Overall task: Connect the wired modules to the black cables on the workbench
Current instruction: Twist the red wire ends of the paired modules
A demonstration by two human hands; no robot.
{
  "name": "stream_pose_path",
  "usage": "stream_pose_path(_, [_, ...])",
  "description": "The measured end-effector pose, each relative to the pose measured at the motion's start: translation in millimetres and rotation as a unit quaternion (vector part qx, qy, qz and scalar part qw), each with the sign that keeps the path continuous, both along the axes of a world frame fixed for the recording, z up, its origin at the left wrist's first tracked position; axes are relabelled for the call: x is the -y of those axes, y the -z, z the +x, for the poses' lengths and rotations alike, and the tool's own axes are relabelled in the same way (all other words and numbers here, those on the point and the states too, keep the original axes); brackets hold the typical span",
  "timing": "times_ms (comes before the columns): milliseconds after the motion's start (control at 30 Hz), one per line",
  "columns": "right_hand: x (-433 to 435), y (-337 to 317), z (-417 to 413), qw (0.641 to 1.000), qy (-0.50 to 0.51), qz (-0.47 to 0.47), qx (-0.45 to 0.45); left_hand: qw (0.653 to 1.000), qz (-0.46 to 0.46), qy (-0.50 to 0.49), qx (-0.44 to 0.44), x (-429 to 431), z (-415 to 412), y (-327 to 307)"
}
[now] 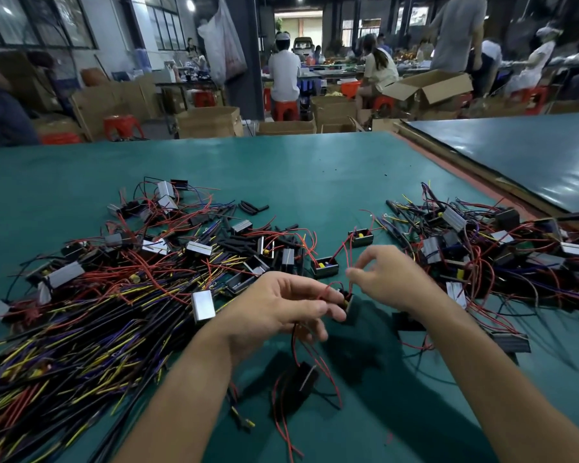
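We are holding one wired module (346,301) in the left hand (281,307), fingers curled around it, just above the workbench (315,168). The right hand (390,279) is pinching that module's red wire (347,257) between thumb and forefinger, with the other fingers loosely bent. For a sound joint, we are advising that the wire be drawn straight and clear of its neighbours before mating. The black cables (91,332) are lying heaped at left. A second module (303,379) is sitting below the hands; whether it is resting or hanging, we cannot tell.
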State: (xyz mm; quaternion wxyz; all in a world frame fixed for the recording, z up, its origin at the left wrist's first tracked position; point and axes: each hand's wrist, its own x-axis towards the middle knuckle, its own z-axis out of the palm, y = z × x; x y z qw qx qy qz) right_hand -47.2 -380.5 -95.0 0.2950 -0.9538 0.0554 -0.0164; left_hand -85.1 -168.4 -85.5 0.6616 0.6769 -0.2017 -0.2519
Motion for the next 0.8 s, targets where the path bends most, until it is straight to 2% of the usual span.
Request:
stream_pose_path(33, [-2, -1, 0, 0.999, 0.001, 0.030, 0.043, 1.000, 0.003, -0.003, -0.002, 1, 0, 0])
stream_pose_path(100, [-7, -5, -4, 0.983, -0.052, 0.150, 0.090, 1.000, 0.001, -0.003, -0.011, 3, -1, 0])
stream_pose_path(167, [-13, -9, -10, 0.954, -0.160, 0.243, 0.071, 1.000, -0.005, -0.004, -0.019, 4, -1, 0])
stream_pose_path(233, [-18, -12, -16, 0.936, -0.242, 0.253, 0.042, 0.999, -0.013, -0.013, -0.033, 4, -1, 0])
stream_pose_path(300, [-19, -15, -20, 0.928, -0.267, 0.259, 0.031, 0.999, -0.019, -0.021, -0.042, 3, 0, -1])
stream_pose_path(633, [-19, -14, -21, 0.930, -0.236, 0.252, 0.125, 0.997, -0.025, -0.044, -0.051, -3, 6, 2])
stream_pose_path(800, [-16, -17, -20, 0.934, -0.233, 0.244, 0.121, 0.996, -0.012, -0.076, -0.040, -4, 8, 5])
